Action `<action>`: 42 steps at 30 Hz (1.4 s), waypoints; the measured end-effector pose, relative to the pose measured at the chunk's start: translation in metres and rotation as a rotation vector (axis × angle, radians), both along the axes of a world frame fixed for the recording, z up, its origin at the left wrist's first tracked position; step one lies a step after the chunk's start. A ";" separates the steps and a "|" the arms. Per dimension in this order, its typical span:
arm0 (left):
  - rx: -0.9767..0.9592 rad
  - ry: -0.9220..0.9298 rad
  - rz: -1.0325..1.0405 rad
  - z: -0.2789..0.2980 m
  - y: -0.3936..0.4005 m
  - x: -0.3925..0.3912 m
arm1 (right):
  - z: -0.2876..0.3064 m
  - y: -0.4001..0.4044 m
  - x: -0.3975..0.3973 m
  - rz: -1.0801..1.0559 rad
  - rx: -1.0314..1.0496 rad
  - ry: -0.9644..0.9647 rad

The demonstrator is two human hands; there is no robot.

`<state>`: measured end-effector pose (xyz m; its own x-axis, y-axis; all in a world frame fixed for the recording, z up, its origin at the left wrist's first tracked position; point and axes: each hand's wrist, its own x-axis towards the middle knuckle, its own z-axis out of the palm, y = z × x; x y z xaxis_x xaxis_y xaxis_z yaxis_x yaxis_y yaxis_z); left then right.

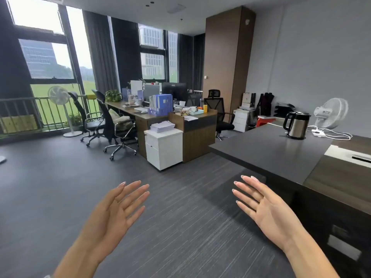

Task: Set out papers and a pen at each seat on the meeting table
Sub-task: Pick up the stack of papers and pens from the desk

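Observation:
My left hand (118, 211) and my right hand (263, 205) are both raised in front of me over the grey carpet, palms facing each other, fingers straight and spread. Neither holds anything. A stack of white papers (162, 126) lies on a white drawer cabinet (163, 149) across the room, far from both hands. No pen can be made out. A large dark table (267, 151) stands to my right, its near corner just beyond my right hand.
A steel kettle (296, 125), a white power strip (318, 133) and a small fan (331, 113) sit on the dark table. Cluttered wooden desks (156, 115) with office chairs (112, 125) stand by the windows. A floor fan (59, 97) stands at the left.

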<state>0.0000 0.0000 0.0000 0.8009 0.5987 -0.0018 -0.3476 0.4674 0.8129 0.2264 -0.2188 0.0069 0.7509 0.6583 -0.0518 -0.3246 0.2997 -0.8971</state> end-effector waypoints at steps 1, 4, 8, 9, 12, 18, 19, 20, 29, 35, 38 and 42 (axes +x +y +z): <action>0.007 0.025 0.018 -0.008 0.011 0.012 | -0.007 0.010 0.011 -0.006 -0.027 0.002; -0.026 0.047 0.015 -0.029 0.054 0.057 | -0.029 0.050 0.058 0.000 -0.066 0.013; -0.028 0.063 0.035 -0.034 0.120 0.140 | -0.044 0.121 0.149 -0.017 -0.077 0.042; -0.028 0.069 0.039 -0.031 0.137 0.161 | -0.042 0.139 0.171 -0.011 -0.084 0.047; -0.044 0.082 0.033 -0.026 0.184 0.223 | -0.034 0.192 0.231 0.020 -0.094 0.067; -0.077 0.076 0.046 -0.027 0.283 0.325 | -0.032 0.295 0.330 0.046 -0.097 0.088; -0.088 0.073 0.044 -0.033 0.304 0.344 | -0.035 0.314 0.348 0.050 -0.084 0.086; -0.099 0.076 0.040 -0.038 0.327 0.364 | -0.040 0.335 0.367 0.046 -0.089 0.096; -0.113 0.111 0.016 -0.069 0.554 0.562 | -0.067 0.555 0.548 0.007 -0.069 0.130; -0.090 0.138 -0.045 -0.044 0.673 0.693 | -0.059 0.666 0.667 -0.059 -0.076 0.156; -0.081 0.163 -0.073 -0.048 0.719 0.756 | -0.066 0.710 0.730 -0.104 -0.075 0.192; -0.111 0.178 -0.074 -0.065 0.785 0.848 | -0.083 0.775 0.820 -0.126 -0.080 0.200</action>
<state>0.8479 0.7850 -0.0646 0.8237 0.5267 -0.2102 -0.1644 0.5765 0.8004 1.0468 0.5563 -0.0759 0.7964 0.5482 -0.2553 -0.4624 0.2799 -0.8413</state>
